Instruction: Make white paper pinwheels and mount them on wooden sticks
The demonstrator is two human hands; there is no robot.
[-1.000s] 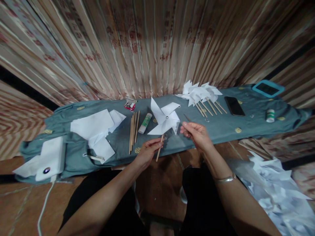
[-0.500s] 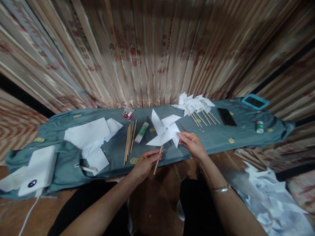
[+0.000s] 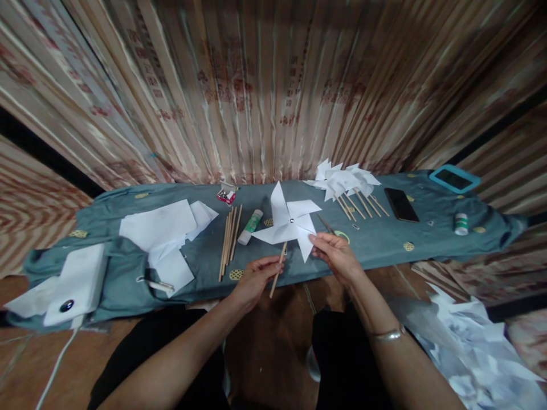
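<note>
A white paper pinwheel (image 3: 291, 221) with a silver pin at its centre is held over the near edge of the cloth-covered table. My left hand (image 3: 260, 276) pinches its wooden stick (image 3: 278, 271), which slants down below the blades. With fingertips closed on the tip of one blade, my right hand (image 3: 335, 252) steadies the right side of the pinwheel. Behind the right fingers lies a pair of scissors (image 3: 339, 234), partly hidden. Just left of the blades rest a green and white glue stick (image 3: 250, 227) and several loose wooden sticks (image 3: 229, 236).
Several pinwheels (image 3: 342, 181) lie at the back, beside a black phone (image 3: 401, 205). A blue-framed tablet (image 3: 454, 178) and another glue stick (image 3: 461, 224) are farther right. White paper sheets (image 3: 160, 225), a small red box (image 3: 226, 195) and a white device (image 3: 77, 282) occupy the left.
The pinwheel's blades have turned slightly while both hands keep hold. The camera view has shifted a little, and the scissors' handle now shows behind my right hand.
</note>
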